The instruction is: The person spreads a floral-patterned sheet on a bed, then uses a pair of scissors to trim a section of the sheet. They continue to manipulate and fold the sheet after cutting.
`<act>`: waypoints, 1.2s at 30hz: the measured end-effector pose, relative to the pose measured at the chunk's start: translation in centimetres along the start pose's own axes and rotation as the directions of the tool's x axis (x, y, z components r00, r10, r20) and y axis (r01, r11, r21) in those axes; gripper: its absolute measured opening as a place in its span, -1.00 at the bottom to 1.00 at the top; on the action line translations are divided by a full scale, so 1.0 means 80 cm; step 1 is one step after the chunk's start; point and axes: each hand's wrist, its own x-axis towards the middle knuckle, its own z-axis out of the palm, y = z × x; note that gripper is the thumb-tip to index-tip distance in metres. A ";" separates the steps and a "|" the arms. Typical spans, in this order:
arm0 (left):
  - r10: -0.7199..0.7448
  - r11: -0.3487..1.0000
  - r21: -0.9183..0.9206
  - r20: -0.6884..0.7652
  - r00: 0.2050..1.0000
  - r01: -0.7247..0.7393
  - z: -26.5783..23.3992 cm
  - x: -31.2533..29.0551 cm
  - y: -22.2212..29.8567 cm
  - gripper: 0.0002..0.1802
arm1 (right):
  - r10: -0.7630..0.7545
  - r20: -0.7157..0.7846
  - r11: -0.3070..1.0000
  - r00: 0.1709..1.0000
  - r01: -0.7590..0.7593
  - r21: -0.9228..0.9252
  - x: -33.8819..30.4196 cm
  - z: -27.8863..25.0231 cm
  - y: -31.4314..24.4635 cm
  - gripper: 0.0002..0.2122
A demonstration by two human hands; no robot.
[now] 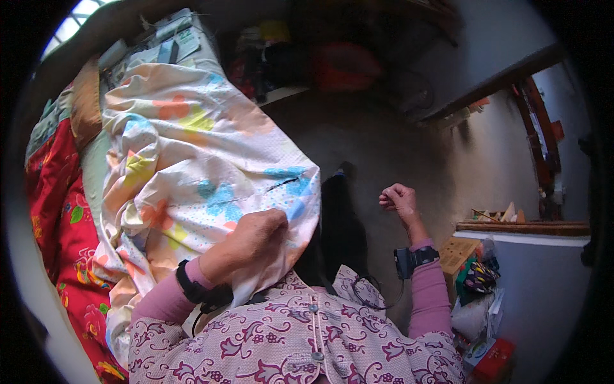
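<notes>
A large white cloth (211,160) with orange, blue and yellow flower prints spreads in folds from the left across to my lap. My left hand (259,235) is closed on the cloth near its right side, knuckles up. Just beyond that hand, a short dark slit or tear (282,184) runs through a blue print. My right hand (399,198) is raised in the air to the right, apart from the cloth. Its fingers are curled in a pinch, and whatever they hold, if anything, is too small to make out.
Red flowered bedding (80,256) lies along the left. Small items and a calendar-like card (187,42) sit beyond the cloth. To the right, a cardboard box (457,256), bags and a red box (494,360) stand by a white partition (531,275). Grey floor (396,147) lies ahead.
</notes>
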 end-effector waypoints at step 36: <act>0.248 0.867 0.458 -0.056 0.967 -0.196 -0.026 -0.001 -0.041 -0.72 | -0.261 0.069 0.965 0.963 0.258 0.048 0.009 0.180 -0.103 -0.85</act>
